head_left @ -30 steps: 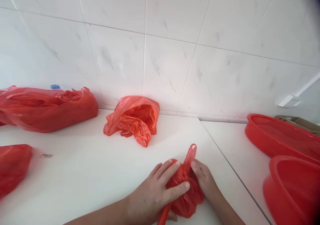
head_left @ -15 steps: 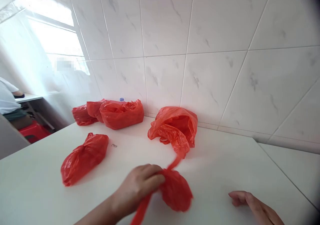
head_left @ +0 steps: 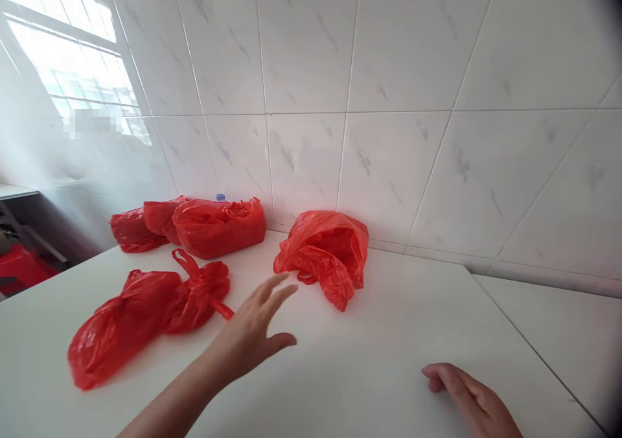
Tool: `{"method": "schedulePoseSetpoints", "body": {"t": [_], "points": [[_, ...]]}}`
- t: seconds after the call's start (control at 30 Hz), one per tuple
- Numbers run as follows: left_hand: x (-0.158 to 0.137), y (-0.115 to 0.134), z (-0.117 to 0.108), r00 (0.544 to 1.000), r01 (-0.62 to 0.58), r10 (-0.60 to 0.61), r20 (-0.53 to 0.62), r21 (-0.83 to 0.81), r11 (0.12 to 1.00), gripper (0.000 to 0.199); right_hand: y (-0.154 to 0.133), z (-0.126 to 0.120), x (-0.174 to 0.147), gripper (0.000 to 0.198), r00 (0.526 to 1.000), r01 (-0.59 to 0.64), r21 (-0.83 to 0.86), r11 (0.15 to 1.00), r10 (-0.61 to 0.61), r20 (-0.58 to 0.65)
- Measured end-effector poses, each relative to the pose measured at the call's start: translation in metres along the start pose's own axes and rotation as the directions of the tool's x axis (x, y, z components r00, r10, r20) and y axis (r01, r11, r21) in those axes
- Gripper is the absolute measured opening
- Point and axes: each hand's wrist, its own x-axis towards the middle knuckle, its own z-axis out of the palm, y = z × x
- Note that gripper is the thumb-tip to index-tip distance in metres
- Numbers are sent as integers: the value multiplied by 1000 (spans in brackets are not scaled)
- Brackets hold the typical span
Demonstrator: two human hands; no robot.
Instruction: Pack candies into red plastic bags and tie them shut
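My left hand (head_left: 253, 334) is open above the white table, thumb and fingers spread and holding nothing. Just left of it lies a small knotted red plastic bag (head_left: 197, 295) with a loop handle sticking up. That bag touches a larger tied red bag (head_left: 124, 324) lying on the table. Beyond my fingertips, against the wall, sits a loose red plastic bag (head_left: 325, 250) with its mouth gaping. My right hand (head_left: 471, 392) rests low on the right, fingers loosely bent, no object visible in it; part of it is out of frame.
Several filled red bags (head_left: 221, 230) stand along the wall at the back left, with a blue cap (head_left: 220, 197) showing behind them. White marbled tiles (head_left: 398, 159) rise behind the table (head_left: 369, 360). A seam crosses the tabletop on the right. A red stool (head_left: 24, 269) is at far left.
My left hand has let go of the small knotted bag, which now lies left against the tied bag. The view has turned right. My right hand stays low on the right.
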Motion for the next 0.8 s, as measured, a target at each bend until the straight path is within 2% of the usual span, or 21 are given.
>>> {"method": "schedulePoseSetpoints", "body": {"t": [0.07,0.1,0.23,0.3,0.4,0.5,0.6,0.67,0.7,0.77,0.8], "points": [[24,14,19,995,19,-1,99,-177,984,69,-5,1,0,58,1000,-7,-13,1000,7,6],[36,19,30,993,34,-9,121,-206,978,70,-7,1,-1,58,1000,-6,-13,1000,6,3],[76,24,73,995,42,-24,101,-180,983,72,-13,3,-4,52,998,60,4,998,-60,-34],[86,24,90,998,34,-26,56,-146,989,51,-14,4,-5,51,993,100,8,995,-100,-55],[85,24,100,999,21,-27,-46,-108,994,12,-14,4,-3,52,991,128,4,992,-128,-41],[67,29,95,986,-29,14,-166,-88,996,16,-14,3,0,51,990,140,0,990,-140,-12],[40,42,87,962,-206,186,-201,-84,975,16,-20,5,-3,49,992,125,26,992,-125,-19],[25,55,84,915,-384,365,-171,-91,919,13,-29,7,-8,47,992,127,99,987,-126,-22],[19,64,82,875,-478,463,-140,-98,873,13,-35,8,-12,47,991,134,172,976,-133,-19],[13,83,80,767,-642,638,-70,-121,757,17,-45,12,-21,49,988,142,405,903,-151,-8],[13,93,80,711,-699,702,-33,-139,701,17,-50,15,-25,51,988,126,539,833,-157,12]]}}
